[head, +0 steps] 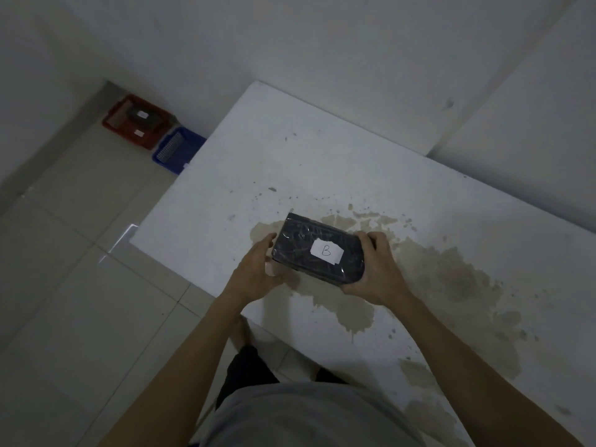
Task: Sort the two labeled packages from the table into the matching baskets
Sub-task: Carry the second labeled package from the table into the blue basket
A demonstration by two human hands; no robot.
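Fingers, right hand (375,269): curled round the right end of the package, thumb over its top edge, closed on it in a firm hold.
Fingers, left hand (258,269): spread and half open, fingertips (270,240) touching or just beside the left end of the package; whether they grip it cannot be told.
Hands counted: two, both bare, both forearms reaching in from the bottom of the view.
Package (317,250): one dark rectangular block wrapped in shiny clear film, held between the hands just above or on the table; which of the two cannot be told.
Label (325,251): one white paper slip on the package's top face, with a single handwritten letter "B".
Table (322,156): white top, marked by a wide brownish stain (451,275) and small specks around and beneath the package.
Clothing: grey shirt (306,417) and dark shorts at the bottom edge.
Floor (64,253): pale tiles, left of the table.
Blue basket (175,150): one, on the floor at the table's far left corner, partly hidden by the table edge; no writing readable.
Red basket (135,122): one, just beyond the blue one, touching or just beside it, against the wall.
Second package (142,115): one dark block lying in the red basket, with a small white label too small to read.
Red basket tag (139,133): small white slip on its near rim, unreadable.
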